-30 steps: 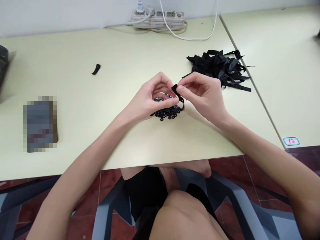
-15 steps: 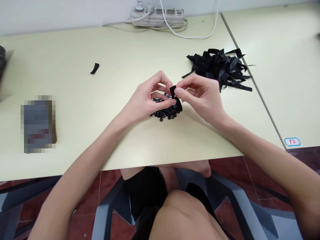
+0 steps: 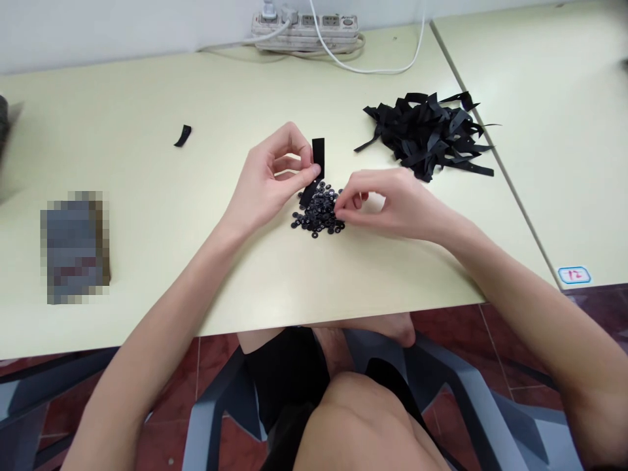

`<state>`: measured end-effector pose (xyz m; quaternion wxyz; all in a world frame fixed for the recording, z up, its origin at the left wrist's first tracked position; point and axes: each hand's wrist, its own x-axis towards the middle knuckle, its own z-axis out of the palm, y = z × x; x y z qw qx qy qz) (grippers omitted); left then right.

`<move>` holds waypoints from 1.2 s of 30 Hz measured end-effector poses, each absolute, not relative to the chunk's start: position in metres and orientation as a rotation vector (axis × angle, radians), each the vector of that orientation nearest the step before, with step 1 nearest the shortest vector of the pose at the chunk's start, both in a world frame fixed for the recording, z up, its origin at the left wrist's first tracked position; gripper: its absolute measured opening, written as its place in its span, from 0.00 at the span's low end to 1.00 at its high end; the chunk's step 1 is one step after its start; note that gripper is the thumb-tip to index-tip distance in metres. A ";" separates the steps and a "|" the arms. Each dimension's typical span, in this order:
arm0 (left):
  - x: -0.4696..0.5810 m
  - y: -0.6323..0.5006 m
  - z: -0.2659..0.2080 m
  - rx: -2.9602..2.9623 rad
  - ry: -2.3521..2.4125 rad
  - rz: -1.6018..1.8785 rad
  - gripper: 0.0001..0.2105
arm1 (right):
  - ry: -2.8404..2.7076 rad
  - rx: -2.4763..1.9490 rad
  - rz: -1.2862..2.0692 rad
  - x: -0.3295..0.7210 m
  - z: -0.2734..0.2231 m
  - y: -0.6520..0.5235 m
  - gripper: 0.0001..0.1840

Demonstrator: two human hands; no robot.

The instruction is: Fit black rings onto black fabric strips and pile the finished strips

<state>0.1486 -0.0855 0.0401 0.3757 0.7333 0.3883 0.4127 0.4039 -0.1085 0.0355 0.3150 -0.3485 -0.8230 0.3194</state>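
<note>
**Left hand (image 3: 277, 170) pinching a black strip (image 3: 318, 154), right hand (image 3: 380, 203) in at the disc heap (image 3: 320, 216)!**

Take the disc heap as the middle of your clock. The near tabletop (image 3: 294, 281) spreads beneath it, meeting the second tabletop (image 3: 549, 131) along a seam over on the right. You're on a blue-grey chair (image 3: 210, 418) at six. Out at two, the strip heap (image 3: 432, 134) sprawls, tangled, some ends reaching across that seam. Your right hand comes in from three, thumb and fingers drawn narrow, covering the heap's right edge; whether a disc sits between those tips, I can't tell. Your left hand, at ten to eleven, has thumb and fingertips together on the black strip: top end upright, lower part bent down over the heap's back-left edge, hiding some discs. Just below nine, well apart, lies a pixelated block (image 3: 76, 252). Twelve, by the wall: the power strip (image 3: 307, 33), a white cable (image 3: 377, 70) looping down its right side. Between three and four, a label (image 3: 574, 275). At ten, a loose strip (image 3: 183, 136).

Now the count, big to small: two tabletops, one strip heap too tangled to number, two hands, one block, one power strip with two plugs (image 3: 269, 10) in it, one disc heap with dozens piled, one strip held, one label, one loose strip.
</note>
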 end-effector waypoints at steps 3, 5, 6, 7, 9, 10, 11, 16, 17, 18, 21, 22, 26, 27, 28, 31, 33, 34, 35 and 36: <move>0.146 -0.083 0.038 1.877 1.020 1.060 0.16 | -2.365 -0.810 0.788 0.410 0.037 -0.109 0.06; 0.146 -0.082 0.037 1.870 1.022 1.054 0.15 | -2.401 -0.793 0.750 0.411 0.035 -0.109 0.05; 0.146 -0.083 0.037 1.868 1.020 1.054 0.14 | -2.413 -0.786 0.737 0.410 0.035 -0.109 0.05; 0.147 -0.083 0.038 1.867 1.019 1.059 0.13 | -2.422 -0.776 0.725 0.410 0.034 -0.109 0.05; 0.148 -0.084 0.040 1.866 1.019 1.072 0.11 | -2.435 -0.750 0.712 0.408 0.033 -0.109 0.05; 0.148 -0.085 0.040 1.862 1.022 1.080 0.10 | -2.439 -0.739 0.710 0.408 0.033 -0.109 0.05; 0.149 -0.085 0.041 1.854 1.026 1.083 0.09 | -2.440 -0.732 0.711 0.408 0.033 -0.109 0.06; 0.150 -0.088 0.041 1.802 1.029 1.058 0.08 | -2.426 -0.720 0.755 0.408 0.032 -0.109 0.07; 0.150 -0.088 0.040 1.795 1.022 1.053 0.08 | -2.424 -0.719 0.769 0.408 0.032 -0.109 0.07; 0.150 -0.088 0.039 1.790 1.015 1.050 0.08 | -2.417 -0.715 0.787 0.408 0.032 -0.109 0.07; 0.150 -0.088 0.036 1.790 1.002 1.046 0.08 | -2.345 -0.732 0.876 0.407 0.034 -0.111 0.06; 0.150 -0.088 0.035 1.793 0.999 1.046 0.08 | -2.300 -0.756 0.903 0.406 0.034 -0.112 0.06; 0.151 -0.089 0.035 1.797 0.980 1.055 0.10 | -2.062 -0.877 0.919 0.402 0.036 -0.114 0.06; 0.152 -0.090 0.035 1.797 0.977 1.056 0.10 | -2.005 -0.893 0.921 0.400 0.036 -0.115 0.07; 0.153 -0.091 0.035 1.796 0.973 1.054 0.10 | -1.952 -0.903 0.928 0.399 0.036 -0.114 0.07; 0.156 -0.095 0.037 1.791 0.958 1.039 0.12 | -1.834 -0.902 0.948 0.396 0.032 -0.114 0.08; 0.158 -0.098 0.038 1.791 0.937 1.031 0.13 | -1.795 -0.895 0.942 0.394 0.031 -0.114 0.08; 0.158 -0.099 0.039 1.791 0.927 1.032 0.13 | -1.790 -0.900 0.933 0.394 0.030 -0.114 0.08; 0.159 -0.100 0.039 1.793 0.919 1.035 0.14 | -1.796 -0.910 0.922 0.393 0.030 -0.114 0.08; 0.159 -0.101 0.040 1.797 0.914 1.039 0.14 | -1.807 -0.925 0.906 0.393 0.031 -0.114 0.08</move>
